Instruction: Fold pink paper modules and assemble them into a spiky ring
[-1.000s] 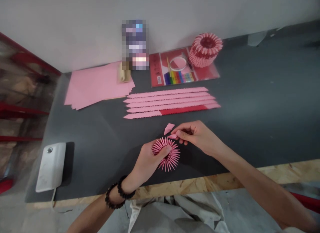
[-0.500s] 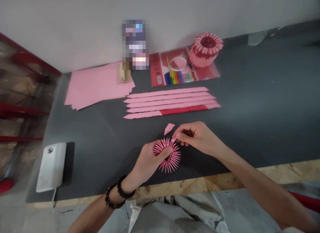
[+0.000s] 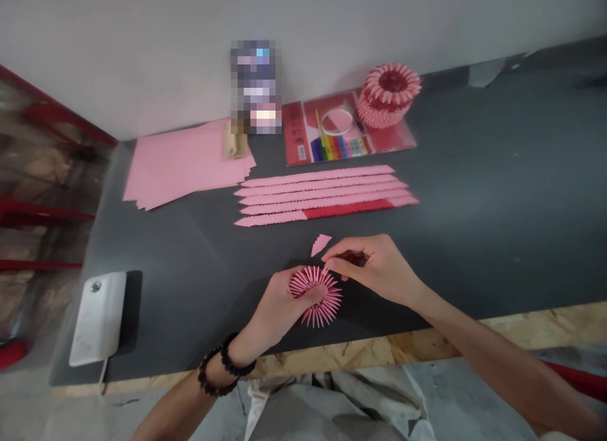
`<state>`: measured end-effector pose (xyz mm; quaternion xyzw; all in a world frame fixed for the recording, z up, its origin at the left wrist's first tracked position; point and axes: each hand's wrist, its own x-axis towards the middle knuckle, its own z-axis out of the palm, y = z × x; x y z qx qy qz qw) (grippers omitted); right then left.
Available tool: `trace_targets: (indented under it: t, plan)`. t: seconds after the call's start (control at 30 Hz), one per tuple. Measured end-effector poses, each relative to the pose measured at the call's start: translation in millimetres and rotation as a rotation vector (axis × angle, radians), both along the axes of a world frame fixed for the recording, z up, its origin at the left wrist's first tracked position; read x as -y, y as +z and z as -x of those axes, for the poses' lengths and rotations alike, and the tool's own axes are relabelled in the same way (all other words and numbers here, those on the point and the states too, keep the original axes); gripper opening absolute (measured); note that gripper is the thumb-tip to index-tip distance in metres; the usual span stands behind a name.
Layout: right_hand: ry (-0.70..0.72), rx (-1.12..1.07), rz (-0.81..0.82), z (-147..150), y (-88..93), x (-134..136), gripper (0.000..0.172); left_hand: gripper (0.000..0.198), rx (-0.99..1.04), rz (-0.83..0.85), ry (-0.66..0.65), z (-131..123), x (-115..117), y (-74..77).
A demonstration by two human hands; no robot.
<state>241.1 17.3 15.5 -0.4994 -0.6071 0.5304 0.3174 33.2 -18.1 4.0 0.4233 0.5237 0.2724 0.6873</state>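
Observation:
My left hand (image 3: pixel 279 305) is closed on a pink spiky ring of folded paper pieces (image 3: pixel 323 311), its thumb lying across the ring's centre. At the ring's upper right edge, my right hand (image 3: pixel 374 264) pinches a small folded paper piece, mostly hidden by the fingertips. Just beyond the ring lies a little stack of pink folded paper pieces (image 3: pixel 320 244). Several long chains of interlocked pink pieces (image 3: pixel 317 183) lie side by side farther back, the nearest with a red stretch (image 3: pixel 348 210).
Pink paper sheets (image 3: pixel 175 160) are at the back left, near a phone-like screen (image 3: pixel 256 87), blurred out. A pink-and-red paper vase (image 3: pixel 386 109) stands on a red packet (image 3: pixel 296 131). A white power bank (image 3: pixel 98 318) with a cable lies at the left.
My right hand has brought the folded paper piece slightly left, in against the ring's edge. My left hand keeps its hold on the ring.

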Motion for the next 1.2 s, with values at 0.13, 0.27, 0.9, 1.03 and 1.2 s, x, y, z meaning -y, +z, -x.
trace_targets:
  t: [0.13,0.27,0.9,1.03,1.2]
  plan:
    - [0.008,0.058,-0.123,2.7,-0.8,3.0,0.008,0.038,-0.004,0.012,-0.011,-0.6,0.1,1.3]
    - [0.019,0.055,-0.155,3.9,-2.9,4.6,0.004,0.034,0.031,0.045,0.008,-2.6,0.2,2.4]
    - [-0.137,0.161,-0.374,-2.3,-16.4,-6.2,0.019,0.036,0.076,0.078,0.156,-4.6,-1.1,5.5]
    - [0.012,0.436,-0.708,-5.6,-35.0,-16.0,0.044,0.033,0.147,0.142,0.207,-1.9,-1.3,5.9]
    - [0.207,0.663,-0.771,-0.3,-42.4,-17.1,0.044,0.030,0.212,0.205,0.279,-1.5,-0.9,4.2]
